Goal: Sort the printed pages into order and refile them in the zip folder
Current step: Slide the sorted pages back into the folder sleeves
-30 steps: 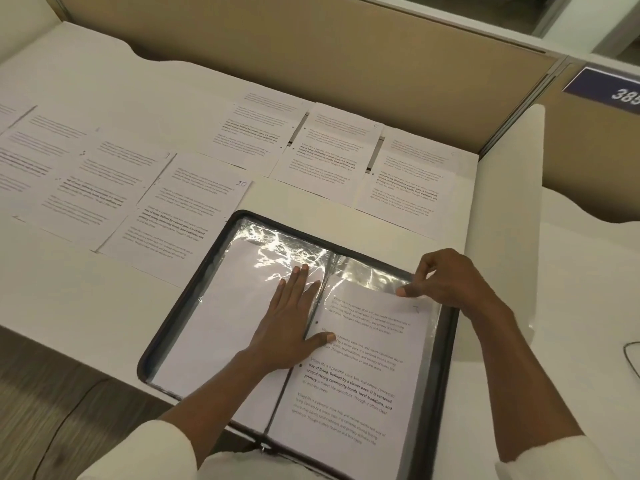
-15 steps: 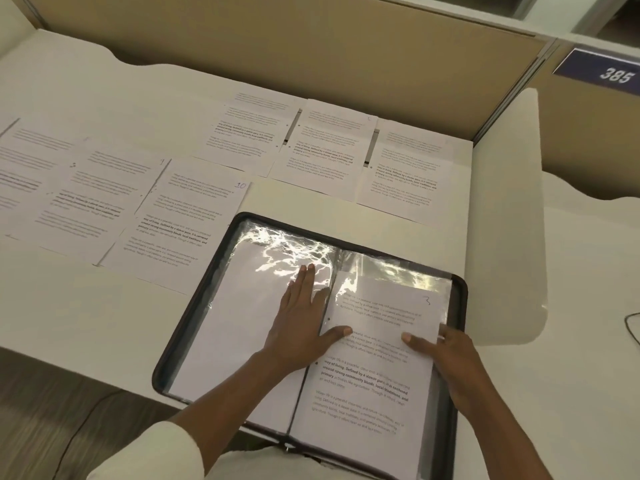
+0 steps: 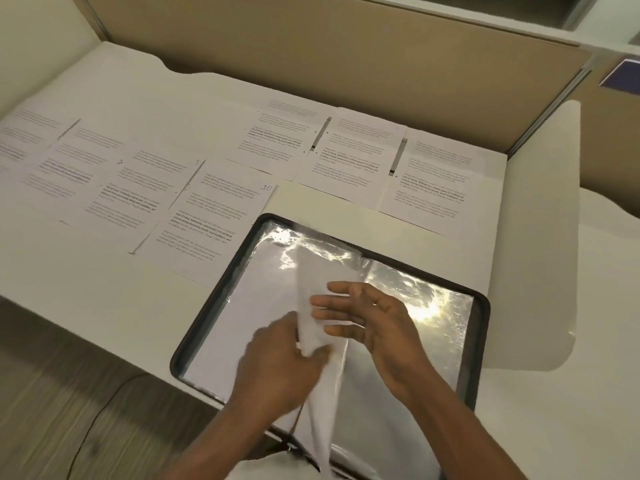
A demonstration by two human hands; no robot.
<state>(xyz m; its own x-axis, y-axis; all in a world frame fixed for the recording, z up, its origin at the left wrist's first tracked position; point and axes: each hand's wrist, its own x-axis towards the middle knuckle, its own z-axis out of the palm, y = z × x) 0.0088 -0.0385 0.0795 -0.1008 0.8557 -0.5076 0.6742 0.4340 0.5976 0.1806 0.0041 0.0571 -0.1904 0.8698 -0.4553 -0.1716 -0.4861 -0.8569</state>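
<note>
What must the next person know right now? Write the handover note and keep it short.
Hands: the left hand grips the raised sleeve; the right hand is open, fingers flat against that sleeve.
Things: the folder lies open on the desk, with the sleeve standing upright between the hands.
Done: white paper shows in the folder's left side.
Left: many pages lie spread on the desk, page 10 among them. File them in order, then zip the folder.
</note>
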